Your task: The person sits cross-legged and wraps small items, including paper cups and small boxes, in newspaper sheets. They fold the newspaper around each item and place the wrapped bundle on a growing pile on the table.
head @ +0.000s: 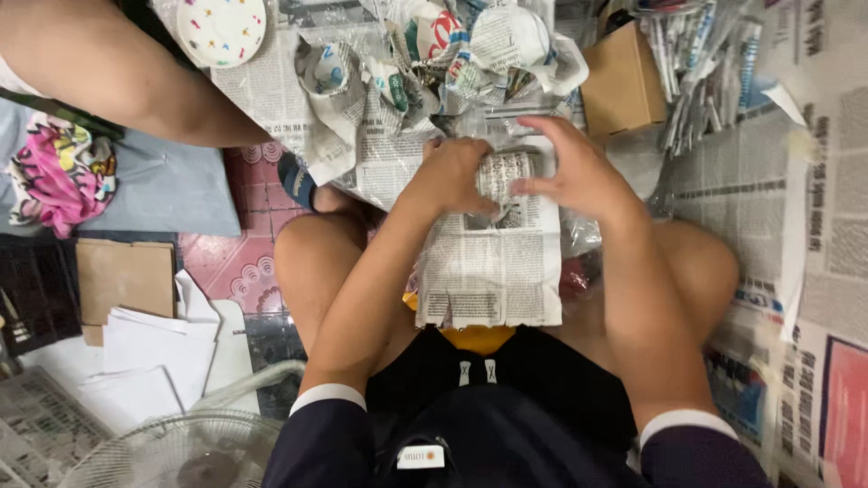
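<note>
A sheet of newspaper (493, 271) lies over my lap, its far end curled around something I cannot see. My left hand (449, 173) is closed on the left side of that curled end. My right hand (573, 167) presses on its right side, fingers spread and pointing left. Beyond my hands sit several items wrapped in newspaper (425, 63) inside clear plastic. Something yellow (477, 338) shows below the sheet's near edge.
A cardboard box (622, 83) stands at the back right beside a bunch of rolled paper sticks (705, 63). Another person's leg (117, 77) crosses the top left near a white patterned paper bowl (221, 29). White sheets (158, 348), brown card (125, 276) and a fan grille (176, 447) lie left.
</note>
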